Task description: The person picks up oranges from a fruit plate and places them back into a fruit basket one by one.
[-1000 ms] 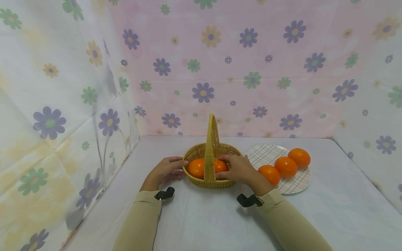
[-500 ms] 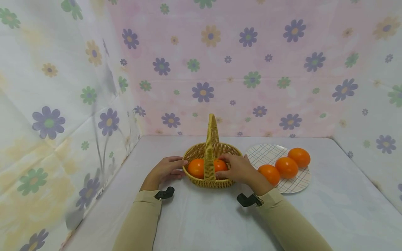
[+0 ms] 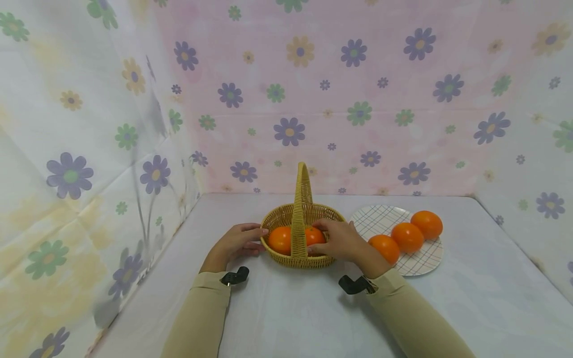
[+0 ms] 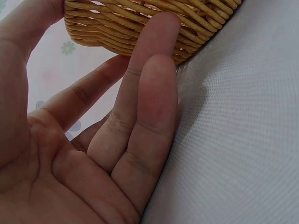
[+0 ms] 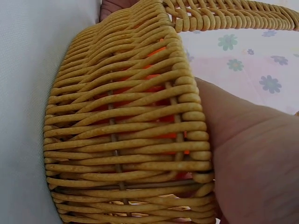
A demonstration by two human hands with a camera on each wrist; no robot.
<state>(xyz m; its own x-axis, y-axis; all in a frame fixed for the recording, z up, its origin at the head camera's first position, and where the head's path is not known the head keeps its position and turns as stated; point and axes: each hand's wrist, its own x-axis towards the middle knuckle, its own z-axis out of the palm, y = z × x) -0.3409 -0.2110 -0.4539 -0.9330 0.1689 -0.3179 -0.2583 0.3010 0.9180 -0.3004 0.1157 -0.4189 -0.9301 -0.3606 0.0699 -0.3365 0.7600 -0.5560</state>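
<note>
My right fingers (image 3: 321,224) pinch an orange (image 3: 315,237) inside the basket (image 3: 309,263); left fingers (image 4: 159,93), loosely spread, touch the rim opposite. Probably settling it; next likely needs clean release.

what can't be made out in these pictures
- Head view: whether the left fruit and right fruit touch; the handle hides it.
- Head view: the right fruit's right edge, partly behind the right hand.
- Right wrist view: most right-hand fingers, behind the basket.
- Left wrist view: the basket's top, cut off by the upper edge.

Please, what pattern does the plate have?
The plate is white with thin crossed lines, clearest in the head view.
</note>
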